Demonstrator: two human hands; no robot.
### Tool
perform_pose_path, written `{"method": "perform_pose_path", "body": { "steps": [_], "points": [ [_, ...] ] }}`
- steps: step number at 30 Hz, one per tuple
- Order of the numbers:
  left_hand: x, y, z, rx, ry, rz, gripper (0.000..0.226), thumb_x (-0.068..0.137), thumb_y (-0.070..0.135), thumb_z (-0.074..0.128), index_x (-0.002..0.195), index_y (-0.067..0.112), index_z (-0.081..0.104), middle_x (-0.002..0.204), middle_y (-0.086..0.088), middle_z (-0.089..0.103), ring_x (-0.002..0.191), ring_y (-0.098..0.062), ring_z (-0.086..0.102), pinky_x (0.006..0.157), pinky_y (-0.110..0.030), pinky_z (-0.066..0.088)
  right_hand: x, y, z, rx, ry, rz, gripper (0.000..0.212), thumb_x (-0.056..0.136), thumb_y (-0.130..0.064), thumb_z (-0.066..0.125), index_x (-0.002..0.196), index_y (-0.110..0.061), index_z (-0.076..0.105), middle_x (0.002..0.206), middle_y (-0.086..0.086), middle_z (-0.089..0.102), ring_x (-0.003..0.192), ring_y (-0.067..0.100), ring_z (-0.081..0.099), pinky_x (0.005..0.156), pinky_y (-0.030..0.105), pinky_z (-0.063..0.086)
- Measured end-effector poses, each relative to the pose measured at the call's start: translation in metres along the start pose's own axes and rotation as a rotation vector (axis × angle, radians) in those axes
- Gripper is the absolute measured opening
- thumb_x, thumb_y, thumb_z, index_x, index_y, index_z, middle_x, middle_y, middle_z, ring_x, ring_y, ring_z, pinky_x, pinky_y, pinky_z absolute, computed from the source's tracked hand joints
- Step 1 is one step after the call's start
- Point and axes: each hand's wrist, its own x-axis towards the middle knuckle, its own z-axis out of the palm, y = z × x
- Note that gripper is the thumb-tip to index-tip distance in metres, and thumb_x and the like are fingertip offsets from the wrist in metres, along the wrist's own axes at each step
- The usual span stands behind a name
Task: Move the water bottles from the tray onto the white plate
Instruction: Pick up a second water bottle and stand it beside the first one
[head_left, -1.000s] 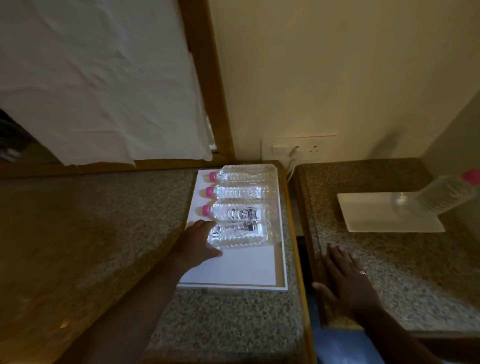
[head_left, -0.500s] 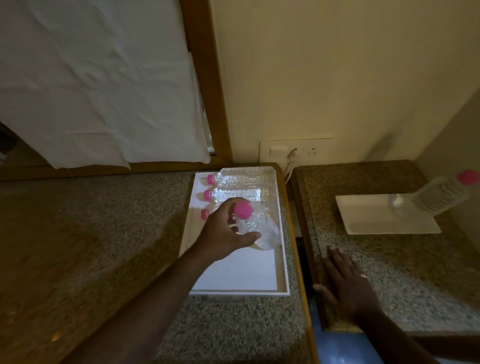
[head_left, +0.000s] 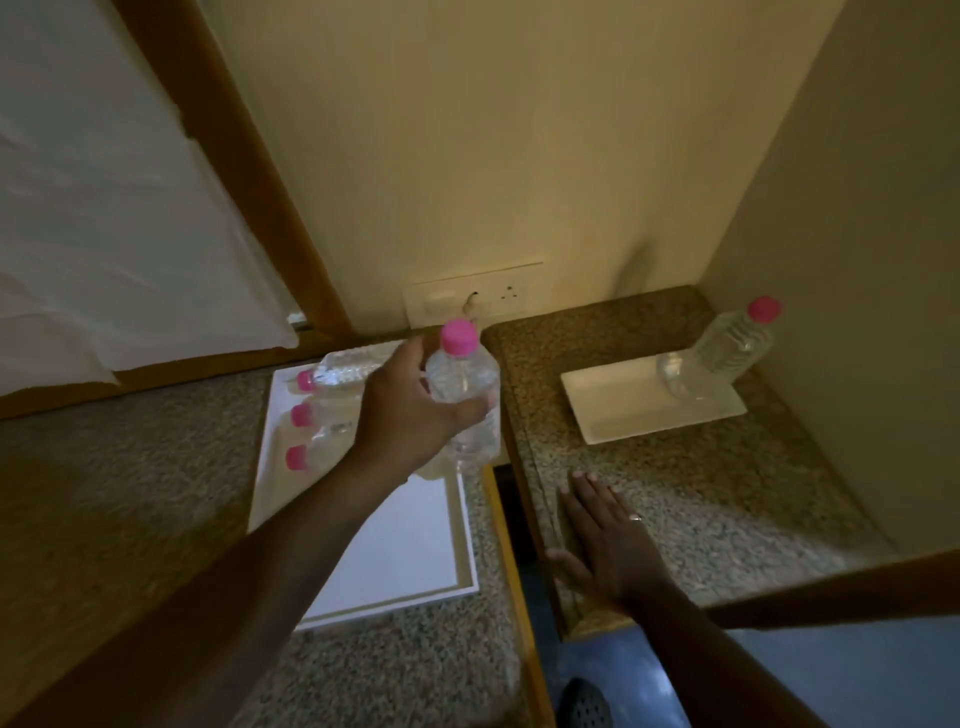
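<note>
A: Left to right. Tray (head_left: 395, 566) on the left counter, three water bottles (head_left: 332, 405) lying on their sides at its far end, pink caps pointing left, long axes across the tray.

B: And the lifted one?

A: Held bottle (head_left: 470, 395) is in the left hand (head_left: 410, 410), above the tray's right edge. Fingers and thumb are wrapped round the body; cap up, long axis near upright, leaning slightly. Clear plastic, ribbed, water inside, pink cap.

B: Target?

A: White plate (head_left: 623, 410) lies to the right of the grip, on the separate right counter, across the gap between counters. One upright bottle (head_left: 722, 358) stands at the plate's far right end; the left part of the plate is bare.

B: Right hand?

A: Right hand (head_left: 605, 540) lies flat on the right counter, fingers spread, holding nothing. It is nearer the plate, but the bottle is in the left.

B: Judgement?

A: Carry is rightward across the gap; bottle is already oriented to stand.
</note>
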Motion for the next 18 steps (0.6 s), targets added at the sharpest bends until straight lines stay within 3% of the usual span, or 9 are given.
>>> {"method": "perform_pose_path", "body": {
  "steps": [4, 7, 10, 13, 16, 18],
  "points": [
    [0.02, 0.032, 0.039, -0.089, -0.026, 0.026, 0.068, 0.056, 0.036, 0.089, 0.116, 0.025, 0.059, 0.106, 0.007, 0.071, 0.094, -0.012, 0.069, 0.081, -0.039, 0.058, -0.015, 0.033, -0.011, 0.002, -0.004, 0.074, 0.084, 0.094, -0.073, 0.033, 0.15, -0.011, 0.035, 0.158, 0.012, 0.022, 0.146, 0.029, 0.018, 0.116, 0.044, 0.008],
    [0.031, 0.05, 0.08, -0.125, -0.08, 0.021, 0.06, 0.06, 0.024, 0.09, 0.11, 0.023, 0.058, 0.103, 0.008, 0.069, 0.093, -0.008, 0.067, 0.077, -0.029, 0.054, -0.027, 0.061, -0.024, -0.015, -0.004, 0.105, 0.085, 0.093, -0.074, 0.035, 0.152, -0.012, 0.029, 0.159, 0.01, 0.016, 0.147, 0.028, 0.013, 0.119, 0.04, 0.002],
    [0.041, 0.062, 0.124, -0.137, -0.086, 0.038, 0.063, 0.056, 0.03, 0.09, 0.111, 0.027, 0.058, 0.103, 0.006, 0.069, 0.092, -0.011, 0.067, 0.078, -0.033, 0.055, -0.033, 0.087, -0.035, -0.022, -0.009, 0.137, 0.088, 0.092, -0.077, 0.031, 0.155, -0.016, 0.019, 0.159, 0.006, 0.004, 0.148, 0.025, -0.001, 0.114, 0.039, -0.006],
    [0.05, 0.072, 0.168, -0.141, -0.123, 0.017, 0.067, 0.057, 0.028, 0.09, 0.115, 0.021, 0.057, 0.105, 0.003, 0.066, 0.096, -0.016, 0.065, 0.078, -0.03, 0.051, -0.039, 0.116, -0.042, -0.035, -0.009, 0.174, 0.092, 0.091, -0.08, 0.024, 0.155, -0.015, 0.018, 0.16, 0.009, 0.005, 0.148, 0.029, 0.001, 0.116, 0.045, 0.0],
    [0.062, 0.079, 0.205, -0.163, -0.16, 0.019, 0.066, 0.05, 0.038, 0.088, 0.108, 0.035, 0.055, 0.109, 0.002, 0.067, 0.097, -0.016, 0.066, 0.085, -0.042, 0.056, -0.043, 0.141, -0.047, -0.048, -0.017, 0.191, 0.093, 0.091, -0.081, 0.023, 0.156, -0.015, 0.013, 0.161, 0.012, 0.003, 0.148, 0.03, 0.0, 0.118, 0.053, 0.009],
    [0.069, 0.079, 0.221, -0.139, -0.18, 0.038, 0.062, 0.054, 0.033, 0.09, 0.106, 0.036, 0.057, 0.108, 0.003, 0.069, 0.096, -0.014, 0.067, 0.085, -0.042, 0.057, -0.042, 0.147, -0.049, -0.044, -0.002, 0.19, 0.093, 0.09, -0.08, 0.024, 0.156, -0.017, 0.009, 0.162, 0.012, 0.001, 0.149, 0.029, -0.003, 0.118, 0.053, 0.007]
  ]
}}
